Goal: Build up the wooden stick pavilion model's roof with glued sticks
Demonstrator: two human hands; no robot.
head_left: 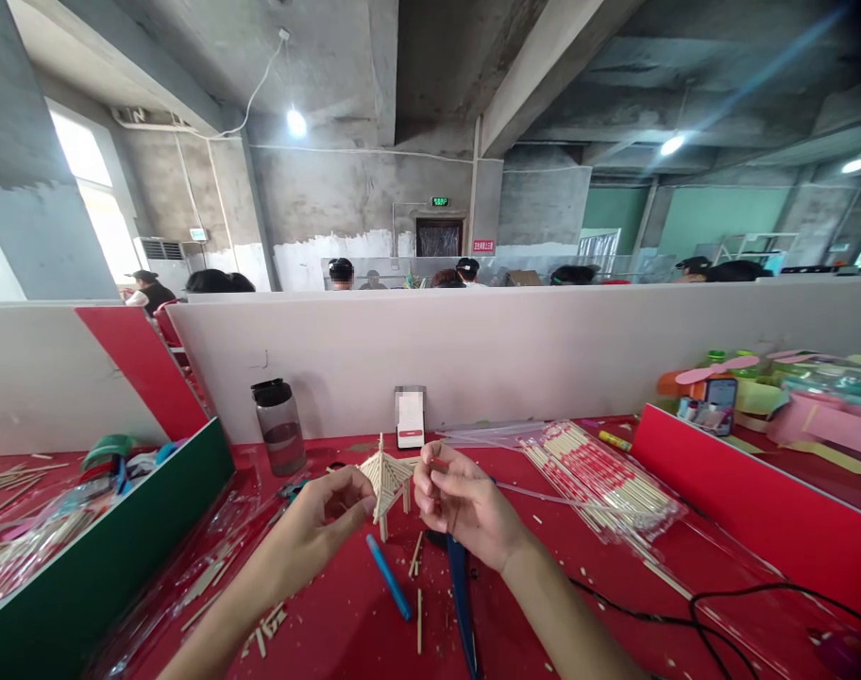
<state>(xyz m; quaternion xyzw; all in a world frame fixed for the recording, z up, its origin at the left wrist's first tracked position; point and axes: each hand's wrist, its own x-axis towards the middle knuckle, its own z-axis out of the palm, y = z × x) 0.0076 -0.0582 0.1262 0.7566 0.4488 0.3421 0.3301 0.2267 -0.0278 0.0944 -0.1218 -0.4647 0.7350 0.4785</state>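
Observation:
A small pavilion-like model of pale wooden sticks (392,486), with a pointed roof and thin legs, stands on the red tabletop. My left hand (328,519) is closed, thumb and forefinger pinched at the left edge of its roof. To the right of the model, my right hand (465,501) is raised with its fingers curled in and thumb close to the forefinger; what they hold, if anything, is too small to make out. Below my hands lie a blue pen-like stick (389,578), some loose wooden sticks (420,619) and a dark blue long-handled tool (462,604), partly hidden by my right hand.
Packs of wooden sticks (600,477) lie at right, beside a black cable (635,614). A phone (410,417) and a dark bottle (279,430) stand against the white partition (508,354). Green (154,515) and red (756,477) dividers flank the table. Other people sit beyond.

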